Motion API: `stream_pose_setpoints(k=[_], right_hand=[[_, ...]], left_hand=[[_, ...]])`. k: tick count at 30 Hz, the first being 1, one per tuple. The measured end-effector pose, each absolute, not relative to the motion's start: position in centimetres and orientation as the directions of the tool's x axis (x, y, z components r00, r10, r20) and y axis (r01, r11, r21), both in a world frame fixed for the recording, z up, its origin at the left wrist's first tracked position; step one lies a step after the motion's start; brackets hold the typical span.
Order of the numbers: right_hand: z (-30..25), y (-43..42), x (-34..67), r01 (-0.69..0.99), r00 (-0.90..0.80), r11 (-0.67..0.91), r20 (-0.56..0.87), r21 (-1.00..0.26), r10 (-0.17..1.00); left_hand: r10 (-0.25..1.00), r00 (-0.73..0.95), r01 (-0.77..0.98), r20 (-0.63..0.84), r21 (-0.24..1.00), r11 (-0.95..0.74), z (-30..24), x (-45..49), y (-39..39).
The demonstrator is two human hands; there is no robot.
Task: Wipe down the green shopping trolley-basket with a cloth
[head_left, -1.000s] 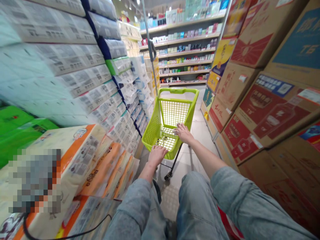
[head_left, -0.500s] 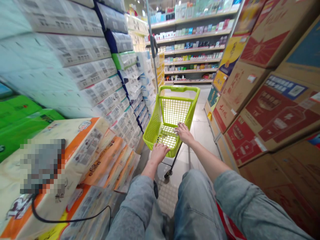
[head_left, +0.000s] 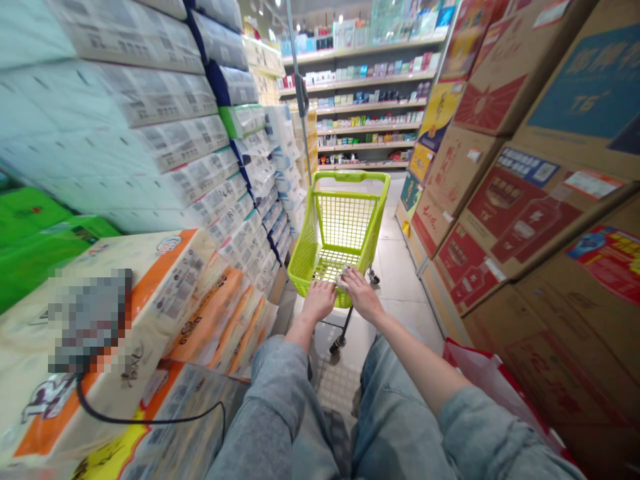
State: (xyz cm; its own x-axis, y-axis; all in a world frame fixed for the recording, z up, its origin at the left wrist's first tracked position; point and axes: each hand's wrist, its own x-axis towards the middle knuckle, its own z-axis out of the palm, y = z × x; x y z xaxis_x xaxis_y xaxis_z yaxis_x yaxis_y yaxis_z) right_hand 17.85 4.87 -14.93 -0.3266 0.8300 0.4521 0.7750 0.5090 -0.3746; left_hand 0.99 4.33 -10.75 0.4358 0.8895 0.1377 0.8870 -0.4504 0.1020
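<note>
In a narrow shop aisle, two bare hands at a lime-green wheeled shopping basket (head_left: 345,220)

Left hand (head_left: 319,300) on the basket's near rim, fingers (head_left: 320,288) lying over the plastic, whether gripping or merely resting impossible to tell; right hand (head_left: 363,297) just beside it, fingers (head_left: 351,280) against a small pale crumpled wad (head_left: 343,277) at the rim, any grip on it unclear. Moulded plastic lattice walls, rounded handle. Along the left, film-wrapped tissue packs (head_left: 165,153) in tall stacks, orange-banded packs (head_left: 205,327) and green packs (head_left: 35,220); along the right, printed cardboard cartons (head_left: 510,227), a red-edged white plastic bag (head_left: 495,393) low down. Beyond the basket, a thin metal pole (head_left: 296,87), pale floor tiles (head_left: 400,280), shelves of small boxed goods (head_left: 360,100). Over the lower packs, a black cable (head_left: 150,420).
</note>
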Motion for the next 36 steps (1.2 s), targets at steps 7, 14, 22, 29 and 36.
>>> stream_pose_setpoints(k=[7,14,22,29,36], right_hand=[[-13.3,9.1,20.7,0.818,-0.284,0.434,0.391,-0.378,0.876],[-13.1,11.3,22.3,0.808,-0.292,0.418,0.335,-0.415,0.896],[-14.1,12.0,23.7,0.699,-0.314,0.498,0.405,-0.513,0.859],[-16.5,7.5,21.7,0.655,-0.139,0.463,0.508,-0.596,0.85],[-18.7,0.4,19.6,0.558,-0.017,0.462,0.547,-0.689,0.837]], left_hand=[[0.878,0.472,0.863,0.08,0.159,-0.479,-10.6,2.1,4.4],[0.874,0.481,0.859,0.062,0.164,-0.485,-10.4,3.2,3.3],[0.9,0.436,0.899,-0.007,-0.049,-0.436,-9.3,0.9,3.3],[0.901,0.43,0.901,0.045,-0.083,-0.426,-10.2,1.6,2.7],[0.904,0.418,0.907,0.09,-0.087,-0.411,-10.4,1.6,2.7]])
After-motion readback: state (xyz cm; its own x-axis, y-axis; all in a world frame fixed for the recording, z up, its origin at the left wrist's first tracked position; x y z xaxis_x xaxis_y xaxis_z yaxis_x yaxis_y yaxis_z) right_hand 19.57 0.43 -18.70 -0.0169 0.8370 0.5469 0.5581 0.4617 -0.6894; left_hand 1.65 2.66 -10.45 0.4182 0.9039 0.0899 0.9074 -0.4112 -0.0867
